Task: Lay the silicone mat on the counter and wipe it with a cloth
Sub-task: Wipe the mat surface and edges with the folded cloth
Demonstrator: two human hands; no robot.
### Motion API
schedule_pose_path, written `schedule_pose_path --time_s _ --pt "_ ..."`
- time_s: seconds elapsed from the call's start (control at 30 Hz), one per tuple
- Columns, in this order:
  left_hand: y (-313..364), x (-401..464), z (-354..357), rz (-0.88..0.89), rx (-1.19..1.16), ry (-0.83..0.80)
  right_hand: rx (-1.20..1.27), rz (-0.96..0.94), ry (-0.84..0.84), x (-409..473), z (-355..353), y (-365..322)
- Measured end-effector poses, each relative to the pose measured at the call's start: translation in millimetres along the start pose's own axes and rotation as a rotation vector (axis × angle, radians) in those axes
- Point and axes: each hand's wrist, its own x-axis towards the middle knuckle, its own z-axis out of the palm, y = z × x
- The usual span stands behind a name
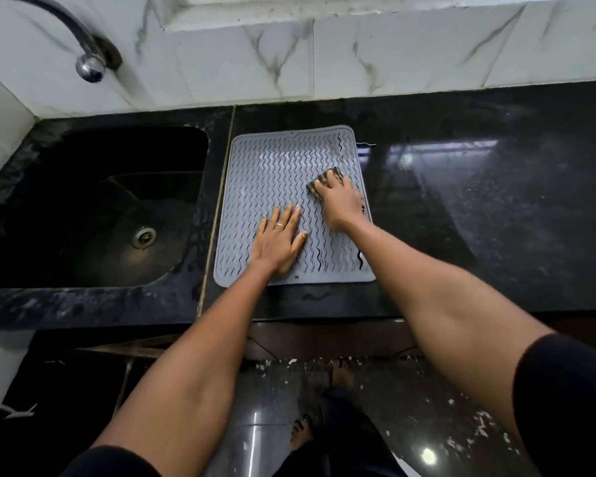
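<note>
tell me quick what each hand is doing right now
Left hand: open, fingers flat on the silicone mat.
Right hand: pressing the cloth onto the mat; grip unclear.
</note>
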Motion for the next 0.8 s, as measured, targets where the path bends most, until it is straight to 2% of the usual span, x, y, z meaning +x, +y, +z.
schedule_pose_path --time_s 0.1,0.17,0.33,0.47,0.53,0.63,0.7,0.8 --pt "2.7 -4.5 -0.6 -0.014 0.006 0.002 0.008 0.002 0.246 -36.1 23.3 -4.9" --pt "4.2 -6.2 -2.0 -0.025 0.009 -0.009 0.004 0.003 0.324 -64.1 33.5 -7.3" --pt "4.0 -14.2 -2.7 -0.027 0.017 -0.04 -0.001 0.046 0.348 -141.6 42.3 -13.0" --pt "0.6 -20.0 -4.3 -0.016 -0.001 -0.055 -0.027 0.073 0.253 -171.5 27.1 -10.1" --pt "0.2 -23.2 -3.8 -0.014 0.005 -0.064 0.123 0.148 0.283 -164.3 12.3 -9.4" --pt "2.1 -26.3 -4.8 -0.023 0.009 -0.085 0.341 0.168 0.455 -135.0 -6.1 -9.4" --pt "3.0 -28.6 -6.4 -0.037 0.007 -0.093 0.328 0.119 0.379 -108.2 -9.7 -5.7" --pt "4.5 -30.2 -6.2 -0.038 0.013 -0.087 0.155 0.113 0.12 -90.4 0.4 4.8"
